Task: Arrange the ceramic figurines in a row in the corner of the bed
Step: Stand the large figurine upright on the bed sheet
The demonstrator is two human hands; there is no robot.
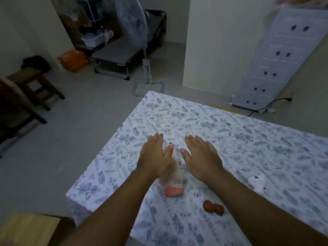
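The task looks barely begun, since no row stands in the corner of the bed (230, 132) yet. Three figurines lie scattered on the flowered sheet, well back from the far corner near the fan (132, 23). A pale figurine (174, 180) with a pink base lies on its side between the person's wrists; a small brown figurine (213, 208) lies nearer the camera to the right, also tipped over; a white figurine (257, 181) sits beside the right forearm, partly cut off by it. The left hand (154, 155) and right hand (203, 156) hover flat, palms down, on either side of the pale figurine's upper end, the fingers (193, 141) straight and close together, gripping nothing. The left thumb overlaps the pale figurine, but whether it touches cannot be told. All three pieces appear still to need standing up and lining up in the corner. The light is dim and the picture soft, so the figurines' shapes are hard to read, and more pieces could lie beyond the frame's right or lower edge.
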